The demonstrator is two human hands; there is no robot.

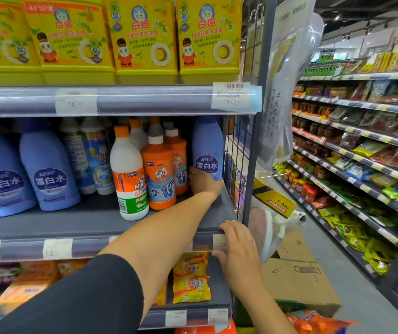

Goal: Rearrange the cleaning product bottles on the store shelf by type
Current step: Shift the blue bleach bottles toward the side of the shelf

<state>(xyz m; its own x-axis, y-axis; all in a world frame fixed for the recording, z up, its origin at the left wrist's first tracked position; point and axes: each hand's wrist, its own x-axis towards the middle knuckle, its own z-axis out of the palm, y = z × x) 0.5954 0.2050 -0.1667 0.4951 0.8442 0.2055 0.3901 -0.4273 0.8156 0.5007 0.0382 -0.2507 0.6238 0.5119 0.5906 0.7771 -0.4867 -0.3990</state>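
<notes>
Landmark: the lone blue bottle [208, 150] (blue cap, dark round label). It stands upright at the right end of the middle shelf [72, 222], just beside the wire side panel [235, 150].

The left hand [202, 182] is at the foot of that bottle, on its lower-left side & touching the base. Its fingers run into the gap btw the bottle and the rear orange bottle [180, 162] and go out of sight. So I can't tell if it grasps the bottle or only lies against it.

The right hand [236, 239] is below the landmark, a bit to the right. It's clenched on the price rail [91, 248], w/ fingers curled over the top edge and thumb under.

Left of the landmark:
- the rear orange bottle, w/ the front orange bottle [159, 174] ahead of it, both white-capped
- next left, nearer the shelf edge, a white bottle [128, 174] w/ an orange cap
- further left, pale bottles [96, 160]
- well apart at far left, two matching blue bottles [48, 172]

Above the landmark, yellow tubs [142, 37] sit on the upper shelf. Below it are yellow soap packs [190, 276]. Lower right of it is a cardboard box [299, 273].
</notes>
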